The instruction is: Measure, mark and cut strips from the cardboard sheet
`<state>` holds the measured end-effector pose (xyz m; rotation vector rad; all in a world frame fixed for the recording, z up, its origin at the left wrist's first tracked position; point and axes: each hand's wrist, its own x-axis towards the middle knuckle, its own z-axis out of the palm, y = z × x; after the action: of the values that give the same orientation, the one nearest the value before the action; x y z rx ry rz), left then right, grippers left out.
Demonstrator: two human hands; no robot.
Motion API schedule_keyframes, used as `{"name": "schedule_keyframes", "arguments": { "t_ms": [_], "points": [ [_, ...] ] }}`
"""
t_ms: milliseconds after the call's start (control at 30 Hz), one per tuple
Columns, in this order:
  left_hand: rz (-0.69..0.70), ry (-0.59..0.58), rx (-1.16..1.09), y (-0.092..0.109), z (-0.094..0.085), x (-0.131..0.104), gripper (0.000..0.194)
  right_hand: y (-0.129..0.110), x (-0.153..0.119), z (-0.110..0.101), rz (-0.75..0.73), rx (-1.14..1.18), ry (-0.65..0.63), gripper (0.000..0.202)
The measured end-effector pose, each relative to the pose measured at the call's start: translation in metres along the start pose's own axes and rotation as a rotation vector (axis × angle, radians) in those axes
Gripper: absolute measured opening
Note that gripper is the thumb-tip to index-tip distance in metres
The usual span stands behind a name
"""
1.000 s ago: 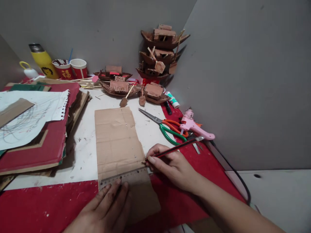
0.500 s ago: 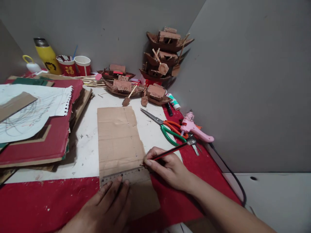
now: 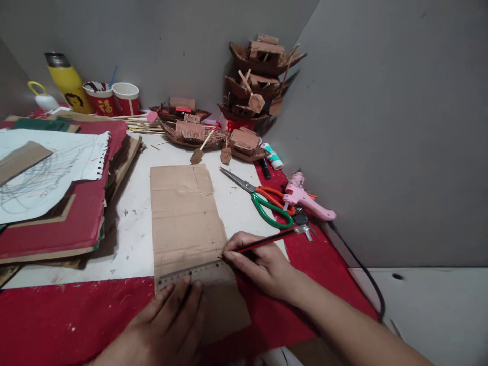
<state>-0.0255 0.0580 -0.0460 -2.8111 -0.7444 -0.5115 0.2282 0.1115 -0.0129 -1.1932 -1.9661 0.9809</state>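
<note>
A creased piece of brown cardboard (image 3: 183,213) lies over the white sheet and red cloth. Across its lower part rests a clear ruler (image 3: 209,272), slightly slanted. My left hand (image 3: 168,317) lies on the ruler and cardboard with its fingers spread, pressing down near the ruler's left half. In my right hand (image 3: 261,264) a black and red pencil (image 3: 263,242) is pinched, its tip at the ruler's upper edge near the cardboard's right side. Faint pencil marks show on the cardboard.
Scissors (image 3: 255,193) and a pink glue gun (image 3: 305,198) lie at the right. Brown model boats (image 3: 190,130) stand at the back, some stacked. Cardboard and papers (image 3: 87,203) are piled at the left, with a yellow bottle (image 3: 70,84) and paper cups (image 3: 126,96) behind.
The pencil tip and my right hand have shifted slightly left along the ruler, and the pencil's back end has dipped. The view has moved a little. My left hand stays on the ruler.
</note>
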Motion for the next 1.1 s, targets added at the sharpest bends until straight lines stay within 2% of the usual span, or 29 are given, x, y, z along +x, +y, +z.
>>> {"name": "schedule_keyframes", "arguments": {
  "t_ms": [67, 233, 367, 767, 833, 933, 1000, 1100],
  "points": [
    [0.011, 0.034, -0.003, -0.001, 0.001, 0.001, 0.046, 0.001, -0.001, 0.000, -0.009, 0.004, 0.009, 0.016],
    [0.050, 0.017, -0.006, -0.003, 0.001, 0.000, 0.046, 0.000, -0.001, 0.000, 0.004, 0.031, -0.014, 0.016],
    [0.045, 0.003, 0.000, -0.002, -0.001, 0.000, 0.047, 0.000, 0.000, 0.001, -0.010, 0.017, 0.040, 0.016],
    [0.040, 0.013, -0.008, -0.001, 0.001, -0.001, 0.047, 0.002, 0.000, 0.000, 0.046, 0.042, -0.015, 0.018],
    [0.045, 0.003, -0.009, -0.001, 0.000, -0.001, 0.047, 0.001, 0.001, -0.001, 0.043, 0.052, 0.017, 0.017],
    [0.038, -0.004, -0.019, -0.002, -0.001, 0.000, 0.047, -0.005, -0.004, -0.002, 0.044, 0.075, 0.132, 0.019],
    [0.038, 0.012, -0.023, -0.001, -0.001, 0.000, 0.046, -0.011, -0.014, -0.001, 0.052, 0.083, 0.184, 0.018],
    [-0.011, 0.052, -0.029, 0.002, 0.000, 0.000, 0.042, -0.017, -0.037, 0.008, 0.041, 0.042, 0.185, 0.009]
  ]
}}
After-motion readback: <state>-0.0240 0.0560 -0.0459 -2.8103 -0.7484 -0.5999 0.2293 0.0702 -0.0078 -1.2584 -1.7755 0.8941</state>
